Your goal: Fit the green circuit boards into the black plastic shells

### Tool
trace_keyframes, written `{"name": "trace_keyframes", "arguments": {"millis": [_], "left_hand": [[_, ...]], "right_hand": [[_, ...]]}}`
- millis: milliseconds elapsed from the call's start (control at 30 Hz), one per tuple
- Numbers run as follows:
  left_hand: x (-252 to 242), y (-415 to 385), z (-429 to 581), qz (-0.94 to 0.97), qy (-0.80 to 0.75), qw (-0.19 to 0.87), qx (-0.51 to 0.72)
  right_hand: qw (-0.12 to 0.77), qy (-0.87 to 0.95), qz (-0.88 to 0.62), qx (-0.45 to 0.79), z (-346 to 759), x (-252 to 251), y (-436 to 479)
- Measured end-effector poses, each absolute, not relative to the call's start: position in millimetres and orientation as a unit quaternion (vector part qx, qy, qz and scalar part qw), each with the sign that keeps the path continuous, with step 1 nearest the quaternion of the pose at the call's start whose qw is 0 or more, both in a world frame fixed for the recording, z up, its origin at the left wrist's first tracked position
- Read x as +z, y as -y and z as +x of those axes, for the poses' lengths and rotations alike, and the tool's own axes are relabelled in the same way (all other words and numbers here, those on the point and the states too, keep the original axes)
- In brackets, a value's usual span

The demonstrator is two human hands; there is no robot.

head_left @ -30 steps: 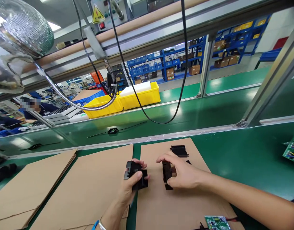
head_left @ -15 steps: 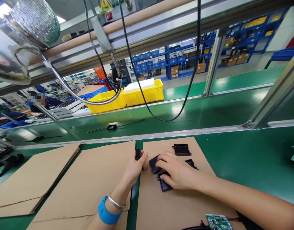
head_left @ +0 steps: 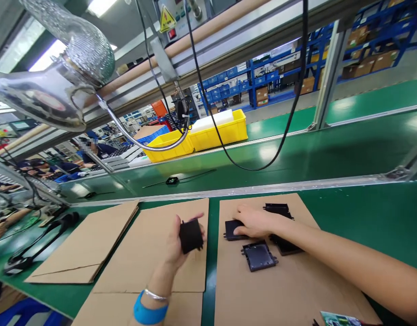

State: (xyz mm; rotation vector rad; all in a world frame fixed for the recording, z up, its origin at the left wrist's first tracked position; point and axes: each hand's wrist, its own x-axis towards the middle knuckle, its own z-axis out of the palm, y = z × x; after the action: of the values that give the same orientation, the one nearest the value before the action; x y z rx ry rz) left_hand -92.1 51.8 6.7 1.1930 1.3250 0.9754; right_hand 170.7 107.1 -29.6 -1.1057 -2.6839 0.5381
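My left hand point(head_left: 175, 246) holds a square black plastic cover point(head_left: 191, 236) upright, its flat face toward me, thumb at one side and fingers behind. My right hand point(head_left: 258, 220) reaches over the right cardboard sheet point(head_left: 235, 290), thumb and fingers closed on the edge of another flat black plastic cover point(head_left: 230, 230) lying there. Just below that hand lies a black plastic casing point(head_left: 259, 256) with small tabs, its hollow side up. Farther back is another black casing point(head_left: 277, 208). A black piece point(head_left: 286, 246) is partly hidden under my right forearm.
More cardboard sheets point(head_left: 127, 267) lie to the left on the green bench, beside a black strap-like object point(head_left: 41, 242). A green circuit board point(head_left: 341, 319) shows at the bottom right. Yellow bins point(head_left: 222, 136) stand behind; a black cable point(head_left: 225, 145) hangs in front. Co-workers sit far left.
My left hand has turned, so the cover's broad face now shows. My right hand has moved off the lower casing, with its fingers at the left cover. The view has swung left.
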Motion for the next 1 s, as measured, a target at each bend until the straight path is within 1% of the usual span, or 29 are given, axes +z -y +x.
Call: {"name": "trace_keyframes", "arguments": {"millis": [167,233,333,433,500,567,633,700,767,833,900,1000], "left_hand": [[3.0,-70.9,-131.8,0.576,-0.696,0.268,0.333],[-5.8,-69.2,-135.5,0.598,-0.719,0.195,0.294],[-19.0,-54.7,-120.2,0.638,-0.718,0.115,0.254],[-27.0,-34.2,-84.5,0.743,-0.628,0.041,0.225],[-30.5,-21.2,-56.2,0.831,-0.517,0.059,0.199],[-33.9,-10.8,-30.5,0.888,-0.413,0.111,0.168],[-37.3,-3.5,-11.7,0.917,-0.351,0.130,0.139],[-39.5,2.0,-0.1,0.928,-0.325,0.129,0.129],[-38.1,8.7,8.0,0.926,-0.320,0.137,0.146],[-32.5,19.1,17.6,0.912,-0.326,0.172,0.178],[-24.3,33.1,31.6,0.889,-0.340,0.239,0.190],[-13.9,52.3,55.6,0.852,-0.359,0.345,0.163]], "right_hand": [[0.082,0.904,-0.369,0.198,163.7,-22.3,-105.3],[0.098,0.904,-0.371,0.187,160.9,-22.8,-103.5],[0.120,0.912,-0.358,0.158,164.1,-22.3,-96.8],[0.128,0.920,-0.337,0.154,186.9,-14.4,-82.2],[0.145,0.912,-0.350,0.155,214.4,-5.5,-66.1],[0.157,0.897,-0.385,0.152,246.7,3.4,-43.3],[0.144,0.881,-0.416,0.173,276.2,8.7,-13.7],[0.106,0.866,-0.434,0.226,296.3,7.8,19.8],[0.069,0.845,-0.459,0.267,304.4,0.8,50.8],[0.064,0.829,-0.484,0.274,303.3,-9.0,73.0],[0.105,0.820,-0.490,0.276,298.8,-16.4,83.4],[0.201,0.819,-0.455,0.287,294.7,-16.7,81.0]]}}
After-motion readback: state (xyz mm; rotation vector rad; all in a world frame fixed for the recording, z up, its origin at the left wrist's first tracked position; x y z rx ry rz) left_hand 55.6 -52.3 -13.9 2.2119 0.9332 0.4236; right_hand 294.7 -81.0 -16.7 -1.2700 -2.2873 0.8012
